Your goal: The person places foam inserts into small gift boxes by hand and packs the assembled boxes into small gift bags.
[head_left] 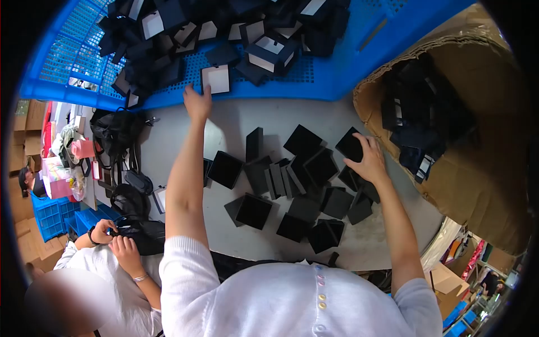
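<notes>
A smooth grey counter (230, 121) spans the scene, with a perforated, hard-plastic blue crate (269, 94) along its far side, heaped with black boxes, some showing pale interiors. At right stands a brown cardboard carton (488, 185), ragged-rimmed, holding more dark pieces. Matte, square-faced black boxes (254, 212) lie flat, tilted or on edge mid-counter. The right hand's (368, 160) grip is clamped on a black square box (347, 145) at the cluster's far right. The left hand (197, 102) touches a white-lined square tray (218, 80) at the crate's near rim; whether its grip is closed cannot be told.
</notes>
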Demonstrator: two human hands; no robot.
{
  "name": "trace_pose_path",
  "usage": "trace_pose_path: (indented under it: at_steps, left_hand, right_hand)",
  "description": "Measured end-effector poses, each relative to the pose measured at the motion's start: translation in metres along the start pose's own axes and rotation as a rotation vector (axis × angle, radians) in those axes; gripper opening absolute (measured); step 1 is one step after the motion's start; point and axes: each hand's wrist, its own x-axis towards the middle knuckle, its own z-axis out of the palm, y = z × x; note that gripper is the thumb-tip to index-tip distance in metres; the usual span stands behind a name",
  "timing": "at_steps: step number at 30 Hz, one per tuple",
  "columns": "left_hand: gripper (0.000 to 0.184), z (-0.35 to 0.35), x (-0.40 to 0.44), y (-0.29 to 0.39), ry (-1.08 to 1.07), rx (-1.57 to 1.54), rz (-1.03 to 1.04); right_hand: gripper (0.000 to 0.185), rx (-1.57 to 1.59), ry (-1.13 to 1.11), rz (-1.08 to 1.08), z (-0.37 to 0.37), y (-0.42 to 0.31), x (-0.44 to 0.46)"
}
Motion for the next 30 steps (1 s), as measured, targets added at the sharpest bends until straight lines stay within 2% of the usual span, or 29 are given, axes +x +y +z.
trace_pose_path:
  at_steps: [2, 4, 5, 7, 9, 10, 11, 12, 13, 14, 15, 16, 17, 18, 19, 20, 22, 23, 25, 26, 27, 29, 30]
  left_hand:
    - [0.044, 0.016, 0.019, 0.01, -0.047, 0.06, -0.065]
    - [0.034, 0.03, 0.027, 0.006, -0.262, 0.167, 0.101]
    - [0.034, 0.028, 0.022, 0.01, -0.268, 0.167, 0.101]
    - [0.027, 0.005, -0.002, 0.032, -0.215, -0.101, 0.168]
    - [0.026, -0.043, -0.054, 0.081, -0.179, -0.349, 0.088]
    - [0.041, -0.054, -0.084, 0.094, -0.219, -0.553, 0.129]
    - [0.058, -0.086, -0.116, 0.123, -0.44, -0.632, 0.09]
    - [0.051, -0.101, -0.144, 0.136, -0.577, -0.557, 0.132]
    - [0.047, -0.112, -0.175, 0.148, -0.659, -0.717, 0.134]
    - [0.041, -0.121, -0.198, 0.163, -0.638, -0.718, 0.2]
    - [0.039, -0.129, -0.218, 0.177, -0.734, -0.848, 0.107]
    - [0.037, -0.137, -0.235, 0.189, -0.737, -0.89, 0.062]
    - [0.034, -0.145, -0.244, 0.194, -0.817, -0.947, -0.106]
    - [0.033, -0.147, -0.251, 0.196, -0.796, -0.966, -0.107]
    - [0.032, -0.148, -0.258, 0.197, -0.781, -0.986, -0.111]
    - [0.032, -0.152, -0.262, 0.2, -0.78, -0.996, -0.106]
    - [0.03, -0.159, -0.266, 0.206, -0.585, -0.924, 0.003]
    - [0.035, -0.164, -0.266, 0.206, -0.683, -0.959, -0.077]
    - [0.05, -0.166, -0.272, 0.206, -0.711, -1.005, 0.062]
    - [0.069, -0.175, -0.271, 0.207, -0.703, -0.834, 0.211]
    - [0.081, -0.177, -0.268, 0.203, -0.758, -0.879, 0.208]
    - [0.085, -0.173, -0.263, 0.191, -0.898, -1.059, 0.01]
    - [0.087, -0.178, -0.26, 0.188, -0.892, -1.093, -0.083]
  right_hand:
    - [0.073, 0.077, 0.077, -0.01, -0.01, -0.003, -0.012]
    - [0.065, 0.218, 0.224, -0.078, -0.02, -0.005, -0.026]
    - [0.065, 0.217, 0.221, -0.073, -0.024, -0.007, -0.031]
    - [0.064, 0.29, 0.314, -0.158, -0.028, -0.018, -0.042]
    - [0.063, 0.343, 0.325, -0.216, -0.032, -0.041, -0.046]
    - [0.062, 0.387, 0.333, -0.286, -0.031, -0.057, -0.049]
    - [0.063, 0.402, 0.337, -0.355, -0.028, -0.073, -0.052]
    - [0.063, 0.382, 0.299, -0.431, -0.028, -0.091, -0.056]
    - [0.063, 0.359, 0.266, -0.512, -0.027, -0.105, -0.059]
    - [0.063, 0.269, 0.237, -0.605, -0.025, -0.114, -0.062]
    - [0.059, 0.229, 0.159, -0.661, -0.02, -0.12, -0.067]
    - [0.057, 0.159, 0.109, -0.711, -0.019, -0.121, -0.072]
    - [0.055, 0.085, 0.061, -0.756, -0.021, -0.12, -0.078]
    - [0.047, 0.091, 0.004, -0.758, -0.024, -0.116, -0.084]
    - [0.047, 0.08, 0.005, -0.761, -0.023, -0.112, -0.087]
    - [0.045, 0.119, 0.085, -0.721, -0.02, -0.108, -0.09]
    - [0.044, 0.272, 0.235, -0.572, -0.012, -0.102, -0.096]
    - [0.044, 0.257, 0.249, -0.56, -0.008, -0.104, -0.098]
    - [0.046, 0.37, 0.326, -0.413, -0.002, -0.106, -0.103]
    - [0.047, 0.443, 0.305, -0.412, 0.0, -0.106, -0.104]
    - [0.048, 0.581, 0.253, -0.401, 0.004, -0.104, -0.106]
    - [0.051, 1.233, 0.018, -0.275, 0.007, -0.108, -0.107]
    - [0.054, 1.426, -0.032, -0.257, 0.006, -0.113, -0.107]
